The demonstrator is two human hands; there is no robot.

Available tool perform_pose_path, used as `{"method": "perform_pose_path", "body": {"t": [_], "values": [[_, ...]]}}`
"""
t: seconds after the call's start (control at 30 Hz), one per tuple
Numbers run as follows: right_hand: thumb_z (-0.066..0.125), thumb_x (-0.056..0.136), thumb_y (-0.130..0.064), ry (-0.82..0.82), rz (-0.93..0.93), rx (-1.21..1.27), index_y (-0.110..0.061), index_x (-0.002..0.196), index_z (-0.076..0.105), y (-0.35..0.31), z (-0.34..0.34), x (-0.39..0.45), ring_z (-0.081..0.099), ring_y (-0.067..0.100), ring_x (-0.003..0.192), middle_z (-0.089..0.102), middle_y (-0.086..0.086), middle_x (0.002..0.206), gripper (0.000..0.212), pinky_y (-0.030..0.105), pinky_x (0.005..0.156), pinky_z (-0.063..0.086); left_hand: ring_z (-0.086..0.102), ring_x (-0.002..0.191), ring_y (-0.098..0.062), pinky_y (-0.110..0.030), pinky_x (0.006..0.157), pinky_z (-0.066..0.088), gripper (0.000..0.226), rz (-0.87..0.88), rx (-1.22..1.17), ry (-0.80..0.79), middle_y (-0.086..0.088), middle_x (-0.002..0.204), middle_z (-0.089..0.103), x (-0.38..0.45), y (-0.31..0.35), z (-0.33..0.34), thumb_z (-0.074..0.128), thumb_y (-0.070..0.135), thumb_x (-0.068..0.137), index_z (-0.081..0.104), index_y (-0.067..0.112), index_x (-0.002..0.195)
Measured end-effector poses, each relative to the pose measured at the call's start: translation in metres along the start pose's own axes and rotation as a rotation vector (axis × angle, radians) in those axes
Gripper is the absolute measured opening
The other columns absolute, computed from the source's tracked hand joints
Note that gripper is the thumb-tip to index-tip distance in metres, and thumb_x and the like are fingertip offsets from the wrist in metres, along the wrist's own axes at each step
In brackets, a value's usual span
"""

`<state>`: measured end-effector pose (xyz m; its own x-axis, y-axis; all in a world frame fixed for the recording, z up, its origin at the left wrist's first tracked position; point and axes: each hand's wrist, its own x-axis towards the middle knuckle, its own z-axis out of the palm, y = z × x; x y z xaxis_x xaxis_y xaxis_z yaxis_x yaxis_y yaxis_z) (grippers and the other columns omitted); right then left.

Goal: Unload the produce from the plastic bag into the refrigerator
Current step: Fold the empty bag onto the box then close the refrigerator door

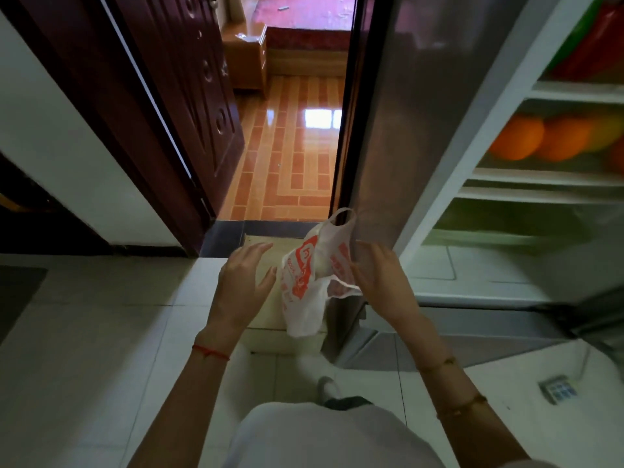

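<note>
- The dark carved wooden door (175, 96) stood swung open on the left, which left the doorway free and showed the orange brick-patterned floor (287, 157) beyond.
- The left hand (241, 282) hovered just beside the bag, its grip open with fingers spread and relaxed, holding nothing; it looked ready to gather or flatten the plastic.
- The thin white plastic bag with orange print (310, 282) hung limp and slack between the hands, low in front of the refrigerator, one handle loop standing up. It looked empty or nearly so, though its inside was hidden.
- The right hand (378, 275) had its grip closed on the bag's upper edge, so the bag dangled from it.
- The open white refrigerator (499, 96) stood at right; round orange fruits (540, 138) sat on a middle shelf, so the unloading seemed largely done.
</note>
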<state>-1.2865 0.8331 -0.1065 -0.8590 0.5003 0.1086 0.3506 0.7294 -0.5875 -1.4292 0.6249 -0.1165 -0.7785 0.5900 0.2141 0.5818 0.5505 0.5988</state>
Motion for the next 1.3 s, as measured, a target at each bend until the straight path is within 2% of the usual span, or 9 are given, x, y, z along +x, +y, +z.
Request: {"method": "perform_pose_path", "body": {"t": [0.1,0.27,0.43,0.53,0.67,0.8,1.0,1.13,1.3], "values": [[0.063,0.094,-0.022,0.082,0.038,0.005,-0.009,0.126,0.057,-0.003,-0.016,-0.028,0.055,0.027,0.115,0.062,0.011,0.122,0.035,0.031,0.099,0.042,0.055,0.121,-0.027,-0.04,0.101,0.044,0.046,0.028,-0.011,-0.029,-0.009,0.128,0.063,-0.012,0.011,-0.004,0.056,0.031,0.087,0.059,0.011,0.129],[0.062,0.094,-0.025,0.133,0.213,0.009,-0.012,0.136,0.05,0.014,-0.031,-0.091,0.045,0.023,0.131,0.054,0.008,0.136,0.046,0.028,0.11,0.032,0.056,0.114,-0.025,-0.034,0.095,0.043,0.035,0.133,-0.035,-0.12,-0.006,0.122,0.065,-0.028,0.043,-0.001,0.058,0.028,0.093,0.06,0.014,0.125],[0.06,0.095,-0.026,0.224,0.374,-0.017,-0.016,0.141,0.047,0.024,-0.058,-0.157,0.042,0.022,0.135,0.051,0.006,0.14,0.049,0.035,0.113,0.035,0.057,0.116,-0.023,-0.043,0.098,0.048,0.034,0.329,-0.074,-0.241,-0.002,0.126,0.063,-0.041,0.089,0.014,0.058,0.026,0.092,0.058,0.017,0.125],[0.06,0.095,-0.027,0.298,0.443,-0.075,-0.016,0.139,0.048,0.031,-0.076,-0.201,0.044,0.024,0.131,0.054,0.005,0.137,0.047,0.039,0.11,0.039,0.058,0.113,-0.019,-0.038,0.097,0.049,0.033,0.407,-0.089,-0.305,0.0,0.122,0.063,-0.055,0.117,0.028,0.057,0.026,0.092,0.06,0.018,0.123],[0.065,0.092,-0.024,0.385,0.538,-0.15,-0.014,0.131,0.055,0.045,-0.095,-0.262,0.048,0.028,0.125,0.058,0.006,0.13,0.042,0.038,0.107,0.04,0.057,0.112,-0.016,-0.034,0.096,0.051,0.033,0.494,-0.14,-0.414,0.0,0.122,0.062,-0.08,0.152,0.05,0.058,0.024,0.093,0.061,0.015,0.124],[0.061,0.094,-0.028,0.463,0.669,-0.178,-0.013,0.136,0.052,0.062,-0.113,-0.328,0.042,0.023,0.131,0.055,0.004,0.134,0.045,0.025,0.108,0.029,0.057,0.117,-0.022,-0.041,0.1,0.049,0.036,0.583,-0.101,-0.465,-0.004,0.124,0.063,-0.112,0.191,0.073,0.061,0.023,0.092,0.061,0.011,0.126],[0.061,0.094,-0.029,0.54,0.802,-0.18,-0.013,0.135,0.052,0.084,-0.147,-0.441,0.043,0.022,0.129,0.056,0.003,0.132,0.045,0.032,0.108,0.036,0.056,0.12,-0.02,-0.039,0.102,0.048,0.037,0.678,-0.156,-0.526,-0.002,0.129,0.061,-0.19,0.27,0.105,0.06,0.023,0.093,0.06,0.014,0.128],[0.061,0.094,-0.029,0.591,0.863,-0.21,-0.013,0.133,0.053,0.1,-0.176,-0.522,0.044,0.022,0.128,0.058,0.002,0.13,0.043,0.031,0.105,0.037,0.054,0.122,-0.019,-0.03,0.104,0.042,0.038,0.722,-0.197,-0.572,-0.001,0.131,0.06,-0.25,0.327,0.127,0.061,0.02,0.092,0.06,0.015,0.129],[0.059,0.095,-0.03,0.63,0.928,-0.219,-0.015,0.135,0.051,0.127,-0.215,-0.6,0.042,0.021,0.131,0.056,0.002,0.133,0.043,0.024,0.104,0.031,0.053,0.119,-0.02,-0.015,0.1,0.03,0.037,0.781,-0.218,-0.581,-0.004,0.127,0.062,-0.312,0.395,0.148,0.063,0.015,0.09,0.061,0.013,0.127]]}}
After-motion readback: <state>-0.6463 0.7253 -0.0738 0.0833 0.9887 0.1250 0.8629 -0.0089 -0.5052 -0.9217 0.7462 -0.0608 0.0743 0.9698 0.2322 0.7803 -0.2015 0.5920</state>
